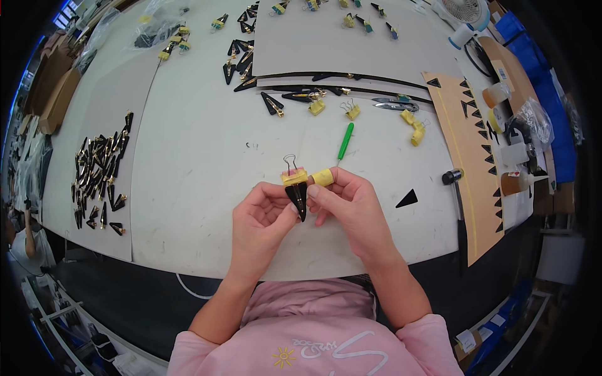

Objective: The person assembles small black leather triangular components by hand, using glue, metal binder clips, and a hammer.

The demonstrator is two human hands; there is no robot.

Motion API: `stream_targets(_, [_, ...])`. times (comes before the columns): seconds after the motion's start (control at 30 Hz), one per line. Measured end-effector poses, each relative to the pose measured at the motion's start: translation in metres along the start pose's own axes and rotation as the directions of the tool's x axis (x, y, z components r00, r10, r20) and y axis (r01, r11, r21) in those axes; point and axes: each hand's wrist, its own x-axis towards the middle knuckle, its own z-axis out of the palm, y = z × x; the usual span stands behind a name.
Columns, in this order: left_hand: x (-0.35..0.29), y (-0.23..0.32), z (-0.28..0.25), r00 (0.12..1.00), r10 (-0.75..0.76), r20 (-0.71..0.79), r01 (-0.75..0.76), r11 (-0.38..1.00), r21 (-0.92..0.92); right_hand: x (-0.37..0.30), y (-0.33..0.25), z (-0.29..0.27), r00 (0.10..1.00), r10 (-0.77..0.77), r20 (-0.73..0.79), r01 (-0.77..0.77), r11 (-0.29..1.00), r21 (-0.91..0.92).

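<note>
Near the front middle of the table, a black triangular hair clip (298, 202) points its tip toward me. A binder clip (293, 177) padded with yellow tape grips its wide end, wire handles sticking up. My left hand (263, 210) closes on the hair clip from the left, thumb close to the tip. From the other side, my right hand (352, 203) pinches its edge with the thumb; yellow tape (322, 178) wraps the index finger. Beyond that hand lies a green-handled tool (345, 141). A loose black triangle (407, 198) rests to its right.
Many black hair clips (100, 172) lie heaped at left on a grey board. More clips and taped binder clips (352, 111) are scattered farther back, near thread snips (395, 104). At right, a tan strip (461, 163) carries black triangles, beside bottles (515, 183) and a dark-capped jar (451, 177).
</note>
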Motion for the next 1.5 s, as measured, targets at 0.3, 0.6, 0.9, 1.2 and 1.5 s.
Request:
stream_targets(0.3, [0.0,-0.002,-0.003,1.0,-0.01,0.016,0.01,1.0,-0.003,0.003,0.001,-0.001,0.999,-0.037,-0.012,0.036,0.998,-0.054])
stream_targets(0.6, [0.0,-0.003,-0.003,0.999,0.003,0.035,-0.005,0.999,0.036,0.004,0.001,-0.001,1.0,-0.012,-0.01,0.012,0.999,-0.033])
stream_targets(0.9, [0.003,0.002,-0.004,0.999,-0.033,0.036,0.034,0.999,-0.037,0.002,-0.001,-0.006,0.999,0.017,0.047,-0.017,1.0,0.002])
stream_targets(1.2, [0.003,0.002,-0.005,1.0,-0.007,0.018,0.009,0.997,-0.083,-0.014,0.008,0.002,0.998,-0.05,0.034,0.052,0.997,-0.06])
stream_targets(1.5, [0.0,0.003,0.008,0.998,0.036,-0.053,-0.041,0.994,-0.1,-0.016,0.017,0.007,0.994,-0.088,0.063,0.085,0.996,0.041])
